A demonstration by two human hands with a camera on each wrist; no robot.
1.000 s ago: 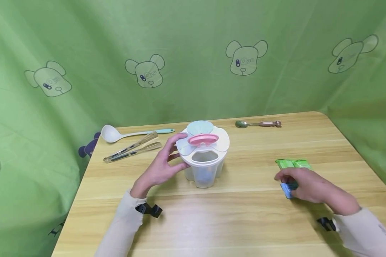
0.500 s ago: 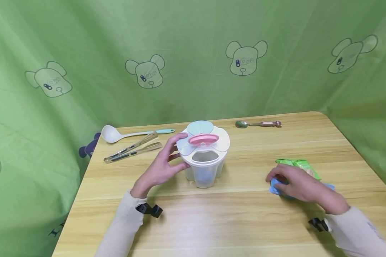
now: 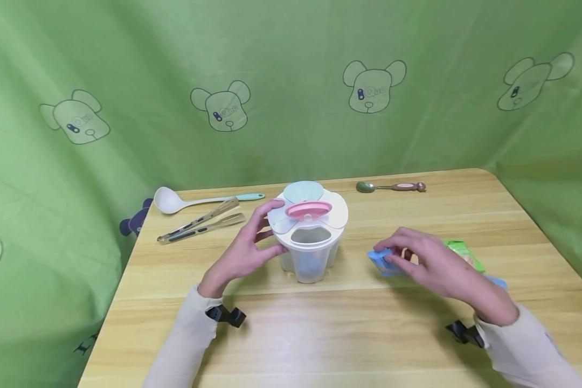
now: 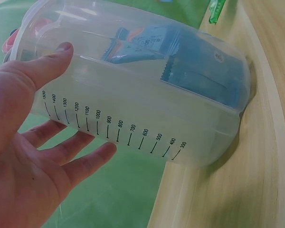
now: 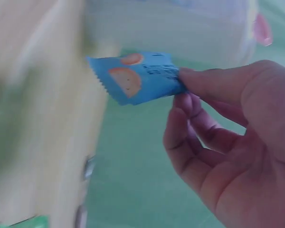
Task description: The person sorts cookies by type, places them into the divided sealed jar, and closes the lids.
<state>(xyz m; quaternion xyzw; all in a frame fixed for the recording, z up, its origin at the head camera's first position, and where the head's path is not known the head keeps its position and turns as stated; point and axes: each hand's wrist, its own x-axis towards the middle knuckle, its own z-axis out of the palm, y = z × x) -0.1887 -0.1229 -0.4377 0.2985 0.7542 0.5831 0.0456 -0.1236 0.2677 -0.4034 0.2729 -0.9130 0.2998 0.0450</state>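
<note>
Blue biscuit packet (image 5: 137, 80), pinched at one end by right hand (image 3: 434, 265), best lined up end-first with opening (image 3: 311, 235), left hand (image 3: 242, 254) steadying canister (image 3: 311, 247)

High head view, forward and down over the table (image 3: 281, 334), close sideways-turned wrist views, container (image 3: 312, 251) shared by all

**Mostly green and tan, pastel accents**

Seeing blue with orange biscuit prints and dark lettering on packet (image 5: 138, 78), upper centre of right wrist view. Getting frosted white with black scale ticks on container (image 4: 133, 102), mid left wrist view. Logging white lid (image 3: 338, 211), pale blue flaps (image 3: 303, 191), pink knob (image 3: 309, 209) at head-view centre. Noting green curtain (image 3: 291, 113) across top, patterned with outlined animal heads; tan grained table (image 3: 291, 339) below. Spotting turquoise handle (image 3: 250, 197) on white ladle (image 3: 167, 201), left; bright green wrapper (image 3: 465, 253), right; cream sleeves (image 3: 181, 342), bottom.
</note>
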